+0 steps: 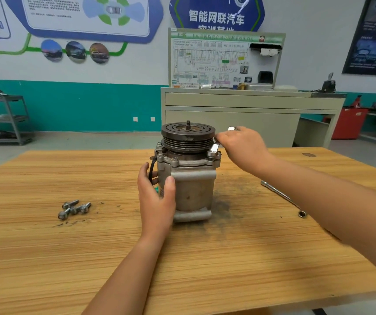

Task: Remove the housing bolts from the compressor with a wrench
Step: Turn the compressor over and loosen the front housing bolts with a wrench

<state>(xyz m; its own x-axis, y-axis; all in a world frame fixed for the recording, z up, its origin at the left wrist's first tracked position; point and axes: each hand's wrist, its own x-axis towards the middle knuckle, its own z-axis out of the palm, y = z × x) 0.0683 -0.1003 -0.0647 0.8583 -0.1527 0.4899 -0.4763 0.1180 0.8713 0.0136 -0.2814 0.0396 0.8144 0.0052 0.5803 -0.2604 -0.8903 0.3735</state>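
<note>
A grey metal compressor point(193, 189) stands upright on the wooden table point(68, 258), its dark grooved pulley point(188, 137) on top. My left hand point(157, 196) grips the left side of its body, thumb on the front. My right hand point(241, 146) grips a silver wrench point(215, 147) whose head sits on a housing bolt point(212, 153) at the right of the flange. More bolts point(175, 159) show on the front and left of the flange. Several removed bolts point(74, 209) lie loose on the table to the left.
A second long silver wrench point(282, 196) lies on the table to the right, partly under my right forearm. Dark grease smears the wood by the compressor's right side. Behind the table stand a beige training bench point(250, 103) and a grey shelf cart point(5, 119).
</note>
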